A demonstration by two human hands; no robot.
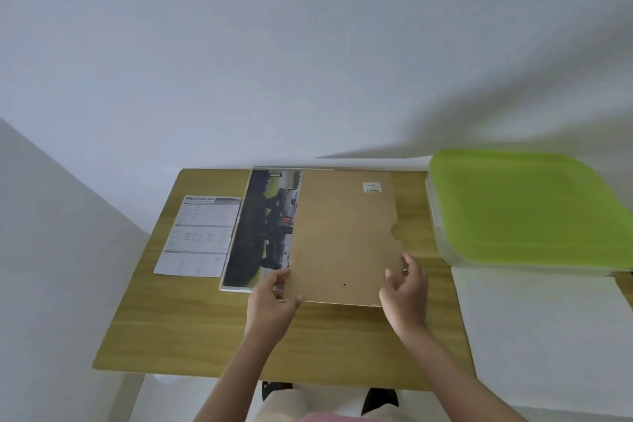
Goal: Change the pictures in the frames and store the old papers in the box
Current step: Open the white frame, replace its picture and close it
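Head view: I see a wooden table (191, 329) against a pale wall, with a white frame (236, 288) lying face down on it. A dark picture (263, 226) lies in the frame, its left part exposed. A brown backing board (342, 236) covers the right part of the picture and overhangs the frame toward the right; a small white label (371, 187) sits near its far right corner and a notch is cut in its right edge. My left hand (270, 301) pinches the board at its near left corner, thumb on top, fingers curled beneath. My right hand (406, 288) is at the near right corner, fingers bent and spread over the edge; I cannot tell whether they grip the board or only touch it. A printed sheet (200, 236) headed "SPECIFICATION" lies flat just left of the frame. The box (442, 243), clear with a green lid (527, 209) closed on it, stands at the right end of the table, apart from the board. A white sheet (544, 332) lies in front of the box
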